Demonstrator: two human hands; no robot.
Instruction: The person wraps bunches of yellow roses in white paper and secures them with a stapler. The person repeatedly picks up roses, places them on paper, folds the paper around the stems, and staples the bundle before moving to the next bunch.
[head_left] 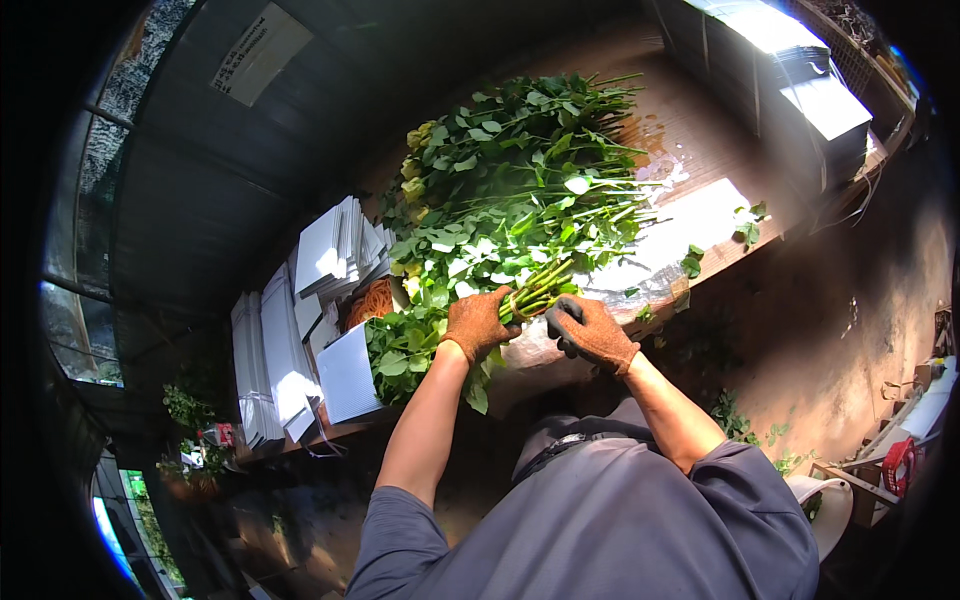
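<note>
My left hand [478, 322], in an orange-brown glove, is closed round a bunch of green rose stems [536, 294], whose leaves [400, 350] spread down to the left. Just right of it my right hand [590, 332], in an orange-and-dark glove, has its fingers curled beside the stems; anything in them is hidden. Behind both hands lies a large pile of leafy roses [500, 160], pale yellow heads [412, 180] at the left and cut stems at the right. Orange bands [370, 300] lie left of my hands.
The wooden bench [650, 70] carries folded white card sleeves [325, 250], a light grey sheet [345, 375] and stacked boards [820, 110] at the back right. Loose leaves lie near its front edge. A dark wall stands behind. At lower right is a red object [898, 468].
</note>
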